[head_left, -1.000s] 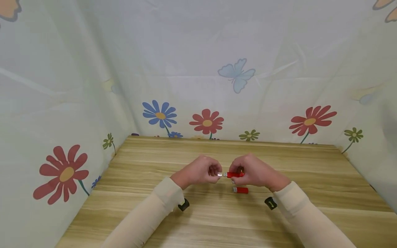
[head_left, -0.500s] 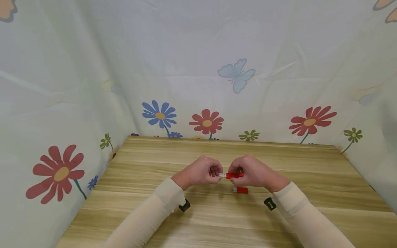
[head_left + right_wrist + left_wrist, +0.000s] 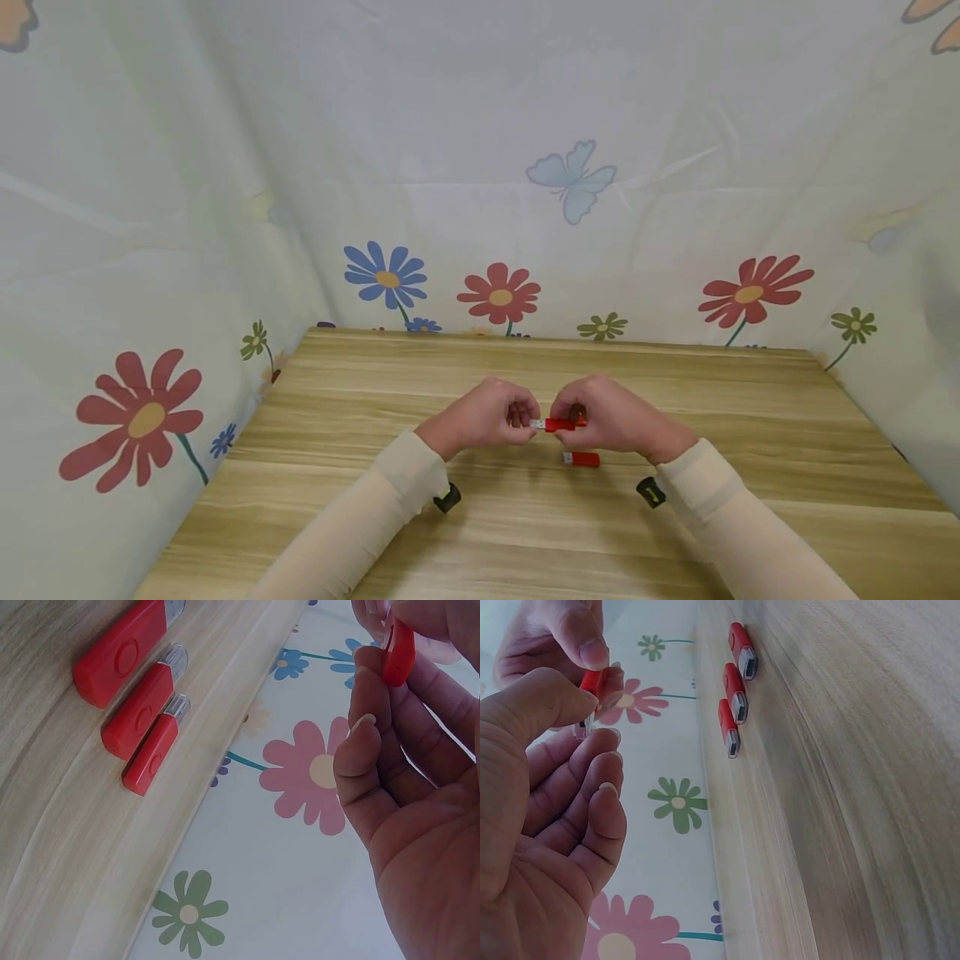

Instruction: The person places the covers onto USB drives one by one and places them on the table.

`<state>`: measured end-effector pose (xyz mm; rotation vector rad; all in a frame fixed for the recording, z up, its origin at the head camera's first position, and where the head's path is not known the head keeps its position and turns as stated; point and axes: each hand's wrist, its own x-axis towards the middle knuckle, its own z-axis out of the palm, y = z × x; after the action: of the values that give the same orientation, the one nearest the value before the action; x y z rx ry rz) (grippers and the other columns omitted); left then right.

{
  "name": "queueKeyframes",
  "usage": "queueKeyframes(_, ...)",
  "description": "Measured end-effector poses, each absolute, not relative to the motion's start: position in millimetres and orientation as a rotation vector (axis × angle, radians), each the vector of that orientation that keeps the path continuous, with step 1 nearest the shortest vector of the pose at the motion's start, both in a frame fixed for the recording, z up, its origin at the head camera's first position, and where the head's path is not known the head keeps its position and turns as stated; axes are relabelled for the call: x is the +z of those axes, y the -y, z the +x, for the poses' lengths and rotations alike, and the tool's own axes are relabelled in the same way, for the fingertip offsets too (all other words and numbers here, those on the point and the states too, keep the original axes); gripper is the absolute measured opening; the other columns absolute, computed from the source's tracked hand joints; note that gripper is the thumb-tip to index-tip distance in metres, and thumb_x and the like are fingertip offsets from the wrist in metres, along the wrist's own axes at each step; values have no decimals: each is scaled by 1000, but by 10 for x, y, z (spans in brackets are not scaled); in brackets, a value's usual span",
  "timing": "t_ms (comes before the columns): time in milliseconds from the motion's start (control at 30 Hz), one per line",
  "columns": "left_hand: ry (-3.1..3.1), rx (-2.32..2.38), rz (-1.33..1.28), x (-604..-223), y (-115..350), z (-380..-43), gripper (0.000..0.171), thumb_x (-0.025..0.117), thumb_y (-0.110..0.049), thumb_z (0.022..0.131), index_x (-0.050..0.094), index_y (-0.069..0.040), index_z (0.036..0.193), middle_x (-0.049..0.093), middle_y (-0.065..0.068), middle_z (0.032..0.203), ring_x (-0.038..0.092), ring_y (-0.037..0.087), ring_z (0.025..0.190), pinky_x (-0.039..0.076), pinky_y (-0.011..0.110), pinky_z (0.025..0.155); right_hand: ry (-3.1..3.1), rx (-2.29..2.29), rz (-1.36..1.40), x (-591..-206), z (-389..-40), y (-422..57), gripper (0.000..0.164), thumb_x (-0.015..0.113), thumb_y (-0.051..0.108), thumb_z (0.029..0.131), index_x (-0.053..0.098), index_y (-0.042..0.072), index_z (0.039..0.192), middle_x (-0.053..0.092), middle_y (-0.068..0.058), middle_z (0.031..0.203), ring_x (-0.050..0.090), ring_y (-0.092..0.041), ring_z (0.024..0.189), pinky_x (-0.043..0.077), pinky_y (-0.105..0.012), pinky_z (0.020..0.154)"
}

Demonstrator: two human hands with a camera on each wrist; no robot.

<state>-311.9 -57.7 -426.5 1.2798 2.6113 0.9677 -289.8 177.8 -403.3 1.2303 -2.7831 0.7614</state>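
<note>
My right hand (image 3: 611, 417) pinches the red body of a USB flash drive (image 3: 558, 425) between thumb and fingertips. From the other side my left hand (image 3: 487, 412) pinches its clear cap (image 3: 583, 729), which sits over the metal plug end. Both hands are raised over the table, fingertips close together. In the right wrist view the red end of the held drive (image 3: 400, 656) sticks out from the fingers. Three more red drives with clear caps lie side by side on the wood: a large one (image 3: 124, 652), a middle one (image 3: 142, 712) and a slimmer one (image 3: 154, 754).
The wood-grain table (image 3: 420, 367) reaches back to a pale curtain (image 3: 465, 125) printed with flowers and a butterfly. One lying drive (image 3: 581, 459) shows just in front of the right hand; that hand mostly hides the others in the head view.
A second ago a gap stood between the cap and the drive's plug. The hands have drawn together and the cap now covers the plug. The lying drive has stayed put.
</note>
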Motion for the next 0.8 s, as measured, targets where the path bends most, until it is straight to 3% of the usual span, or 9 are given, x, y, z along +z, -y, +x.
queueKeyframes(800, -2598, 956, 1324, -4257, 577, -3126, 11, 77, -16, 91, 77, -8, 98, 71, -5, 82, 60, 2, 70, 54, 15, 70, 2734, 767, 1281, -4052, -2920, -1739, 6, 83, 16, 84, 80, 16, 90, 70, 14, 80, 60, -1, 67, 58, -22, 67)
